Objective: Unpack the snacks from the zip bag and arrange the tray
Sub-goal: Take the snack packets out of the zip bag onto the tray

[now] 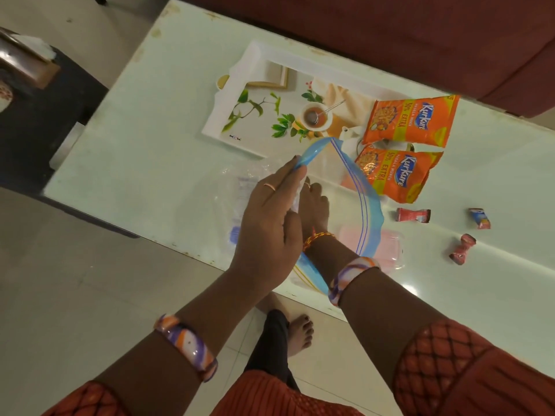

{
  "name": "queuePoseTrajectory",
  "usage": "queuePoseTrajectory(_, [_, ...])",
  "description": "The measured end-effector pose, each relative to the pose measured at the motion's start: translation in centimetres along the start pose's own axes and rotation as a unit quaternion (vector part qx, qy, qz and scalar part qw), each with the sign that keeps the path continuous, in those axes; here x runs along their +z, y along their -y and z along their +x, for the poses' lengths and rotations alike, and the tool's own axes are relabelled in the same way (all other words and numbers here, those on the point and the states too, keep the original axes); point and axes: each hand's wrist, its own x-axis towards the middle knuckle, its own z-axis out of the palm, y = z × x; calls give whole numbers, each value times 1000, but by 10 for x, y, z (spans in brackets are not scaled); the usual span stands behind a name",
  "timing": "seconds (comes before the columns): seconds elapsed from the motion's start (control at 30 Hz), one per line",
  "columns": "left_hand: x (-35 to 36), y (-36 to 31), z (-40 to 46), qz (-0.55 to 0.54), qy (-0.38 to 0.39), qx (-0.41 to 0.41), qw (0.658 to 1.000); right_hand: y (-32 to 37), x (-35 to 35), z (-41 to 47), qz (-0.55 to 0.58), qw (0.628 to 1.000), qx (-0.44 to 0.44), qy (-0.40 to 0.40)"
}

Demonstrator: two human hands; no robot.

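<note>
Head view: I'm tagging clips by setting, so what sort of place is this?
Likely a home living room: a low glass-topped table stands beside a maroon sofa on a tiled floor.

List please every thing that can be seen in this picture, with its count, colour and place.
table: 1, white glossy, centre
tray: 1, white with tea print, far side of table
Kurkure packets: 2, orange, one on tray's right end, one nearer, overlapping tray's edge
small candies: 3, red and blue, on table at right
zip bag: 1, clear with blue rim, near table edge, mouth held open
sofa: 1, dark red, behind table
left hand: pinches bag rim
right hand: reaches inside bag
bangles: 2, purple-orange, on wrists
</note>
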Motion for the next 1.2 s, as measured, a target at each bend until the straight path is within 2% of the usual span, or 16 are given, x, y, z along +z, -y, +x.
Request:
queuePoseTrajectory(0.17, [-3,5,-4,16,8,-27,999,-5,-4,-12,2,995,47,91])
queuePoseTrajectory(0.33, [1,8,-2,29,22,-38,999,-19,-24,-21,106,993,-2,43])
queuePoseTrajectory(0.53, [7,25,12,70,66,-80,992,-35,-67,-40,154,984,-77,54])
queuePoseTrajectory(0.63, [7,39,18,107,88,-113,984,-48,-74,-44,222,969,-95,47])
queuePoseTrajectory(0.8, [2,55,24,142,61,-196,968,-69,-77,-53,384,917,-97,40])
queuePoseTrajectory(0.9, [2,55,25,143,52,-259,954,-78,-75,-57,506,858,-88,-17])
queuePoseTrajectory(0.97, [2,53,22,136,43,-266,953,-81,-76,-60,582,809,-66,-41])
queuePoseTrajectory(1.07, [3,53,21,66,47,-295,952,-74,-85,-61,654,750,-77,-61])
queuePoseTrajectory(1.1, [4,53,23,14,48,-335,941,-70,-89,-61,645,753,-91,-89])
queuePoseTrajectory(1.13, [5,52,25,-48,45,-382,922,-67,-90,-59,606,777,-108,-134])
queuePoseTrajectory(1.2, [6,48,30,-163,29,-450,878,-63,-84,-50,427,860,-149,-236])
